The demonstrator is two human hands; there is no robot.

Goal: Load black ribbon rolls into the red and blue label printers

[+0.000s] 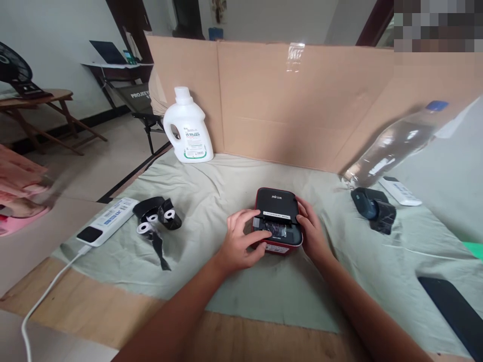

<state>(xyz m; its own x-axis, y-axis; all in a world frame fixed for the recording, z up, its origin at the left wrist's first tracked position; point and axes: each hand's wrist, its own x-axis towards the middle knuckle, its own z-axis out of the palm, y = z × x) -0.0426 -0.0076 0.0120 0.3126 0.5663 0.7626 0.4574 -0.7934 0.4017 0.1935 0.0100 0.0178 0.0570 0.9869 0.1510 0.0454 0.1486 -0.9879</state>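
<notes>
A compact box-shaped device (277, 197), black on top with red sides, sits on the cloth in front of me. It looks like a small label printer; a dark glossy piece (278, 230) lies in its front recess. My left hand (243, 236) grips its left front corner, one finger reaching over the recess and the thumb at the front edge. Along the right side, my right hand (313, 231) steadies it, fingers partly hidden behind the lid. Several small white-cored rolls with black strips (156, 221) lie to the left.
A white power bank-like block (107, 221) with a cable lies left. Behind stand a white detergent jug (190, 130) and a cardboard wall (283, 105). To the right are a large clear bottle (396, 146), dark small items (373, 208), a white pack (402, 192) and a phone (453, 311).
</notes>
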